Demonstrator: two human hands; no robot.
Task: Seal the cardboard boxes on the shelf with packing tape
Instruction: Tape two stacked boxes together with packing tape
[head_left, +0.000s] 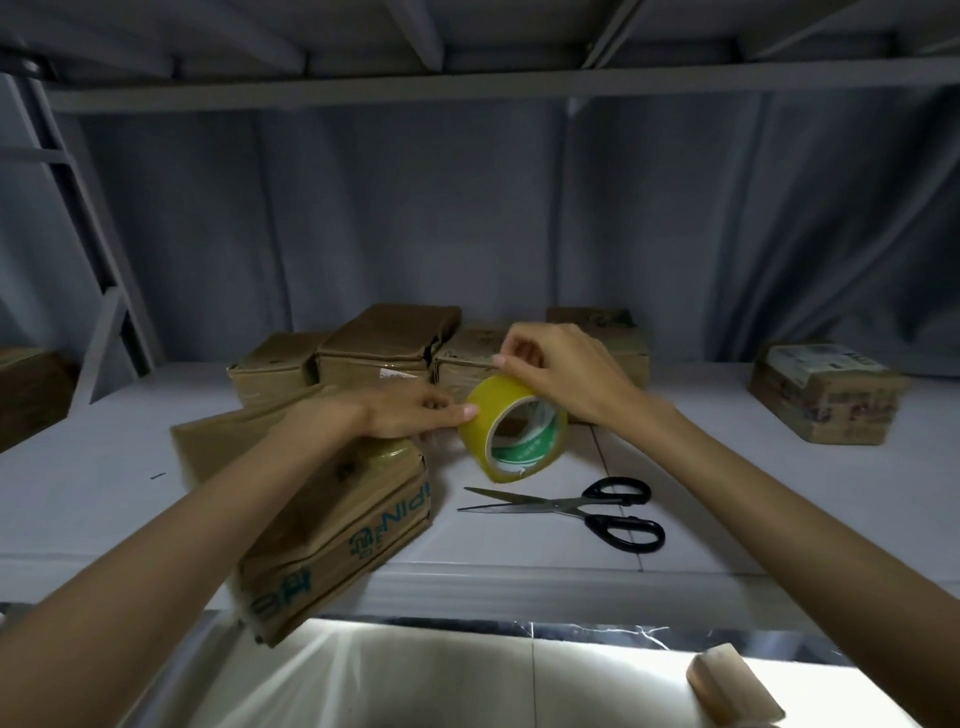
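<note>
A yellow roll of packing tape (511, 426) with a green-and-white core is held above the shelf (701, 499). My right hand (561, 371) grips its top from the right, fingers curled over the rim. My left hand (410, 413) reaches in from the left, and its fingertips pinch at the roll's left side, where the tape end seems to be. Under my left forearm lies a cardboard box (332, 525) with blue print, tilted over the shelf's front edge. Several more cardboard boxes (384, 343) stand in a row behind the hands.
Black-handled scissors (582, 512) lie on the shelf to the right of the near box, blades partly apart. A taped box (826, 395) sits at far right and another box (31, 395) at far left. A small box (732, 686) lies on the floor below.
</note>
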